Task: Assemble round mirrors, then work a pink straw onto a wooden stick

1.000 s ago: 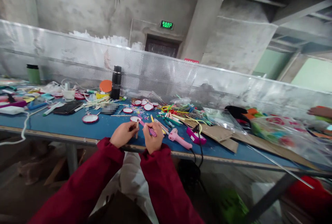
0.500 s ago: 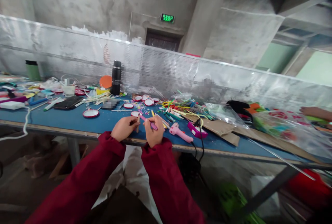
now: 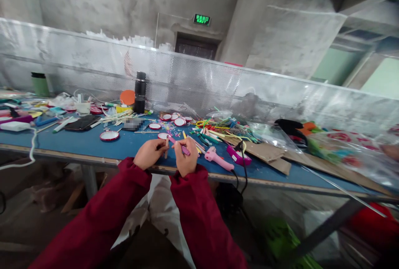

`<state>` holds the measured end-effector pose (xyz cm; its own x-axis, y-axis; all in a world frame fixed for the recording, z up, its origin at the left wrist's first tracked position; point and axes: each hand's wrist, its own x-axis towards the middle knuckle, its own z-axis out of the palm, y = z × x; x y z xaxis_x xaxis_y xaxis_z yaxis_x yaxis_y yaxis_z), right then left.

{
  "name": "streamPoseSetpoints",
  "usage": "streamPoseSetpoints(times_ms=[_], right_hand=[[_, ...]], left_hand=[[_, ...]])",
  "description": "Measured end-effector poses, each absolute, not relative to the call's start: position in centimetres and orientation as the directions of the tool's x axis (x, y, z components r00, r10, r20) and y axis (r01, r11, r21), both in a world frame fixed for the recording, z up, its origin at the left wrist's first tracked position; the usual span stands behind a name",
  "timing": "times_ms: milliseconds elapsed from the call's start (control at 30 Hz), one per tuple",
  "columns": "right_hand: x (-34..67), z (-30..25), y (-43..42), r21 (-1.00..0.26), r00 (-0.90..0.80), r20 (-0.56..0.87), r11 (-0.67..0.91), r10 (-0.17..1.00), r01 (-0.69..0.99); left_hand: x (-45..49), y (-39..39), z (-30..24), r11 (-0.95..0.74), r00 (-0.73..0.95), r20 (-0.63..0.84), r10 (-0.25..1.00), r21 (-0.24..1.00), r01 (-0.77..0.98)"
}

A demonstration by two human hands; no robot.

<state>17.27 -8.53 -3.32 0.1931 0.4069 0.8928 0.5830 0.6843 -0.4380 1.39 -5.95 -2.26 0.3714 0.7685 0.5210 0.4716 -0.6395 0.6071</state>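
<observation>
My left hand (image 3: 149, 154) is closed on a flat wooden craft stick (image 3: 166, 147), pinched upright near the table's front edge. Between the fingers of my right hand (image 3: 186, 160) is a purple marker (image 3: 185, 150), its far end slanting towards the stick. Whether the marker's tip touches the wood is too small to tell. Just beyond the stick lies a round white lid with a red rim (image 3: 162, 135). A pink glue gun (image 3: 218, 159) rests right of my right hand, close to several loose markers (image 3: 197, 145).
Pipe cleaners (image 3: 222, 130) are heaped behind the glue gun, with a purple box (image 3: 238, 155) and cardboard (image 3: 264, 152) to the right. A black bottle (image 3: 140, 93) stands at the back. Left are a phone (image 3: 83, 123) and cluttered supplies. Another person's hand (image 3: 390, 152) shows far right.
Both my hands keep their grip on the stick and marker, almost unmoved. The view has shifted slightly, and the other person's hand at far right has moved out towards the edge.
</observation>
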Motion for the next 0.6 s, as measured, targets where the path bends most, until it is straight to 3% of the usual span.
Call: streamPoseSetpoints(times_ms=[600], right_hand=[[17.20,-3.12,-8.69,-0.442,0.191,0.891,0.688,0.413,0.576]], left_hand=[[1.32,-5.93,-2.23,-0.640,0.371,0.521,0.769,0.617,0.458]])
